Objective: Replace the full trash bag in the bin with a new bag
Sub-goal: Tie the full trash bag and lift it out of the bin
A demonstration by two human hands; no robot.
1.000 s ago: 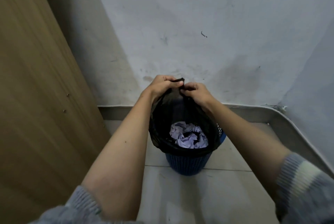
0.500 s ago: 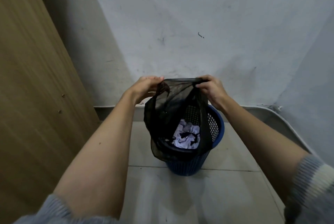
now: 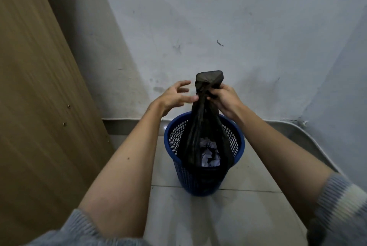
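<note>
A black trash bag [image 3: 200, 130] with crumpled white paper [image 3: 210, 156] inside stands in a blue mesh bin [image 3: 200, 178] on the tiled floor. The bag's top is gathered into a neck above the bin's rim. My right hand [image 3: 224, 100] grips that neck, and a short tuft of bag sticks up above the fist. Just left of the neck is my left hand [image 3: 174, 96], its fingers spread and loosely bent, holding nothing; its fingertips are near the bag.
A wooden panel [image 3: 39, 106] leans along the left side. A grey wall [image 3: 198, 27] stands close behind the bin, with a skirting strip [image 3: 297, 128] curving round the right corner. Pale floor tiles [image 3: 228, 216] lie in front of the bin.
The bag's mouth, held wide between both hands before, is now bunched into one neck in my right hand. My left hand has let go. The bag's rim has come off the bin.
</note>
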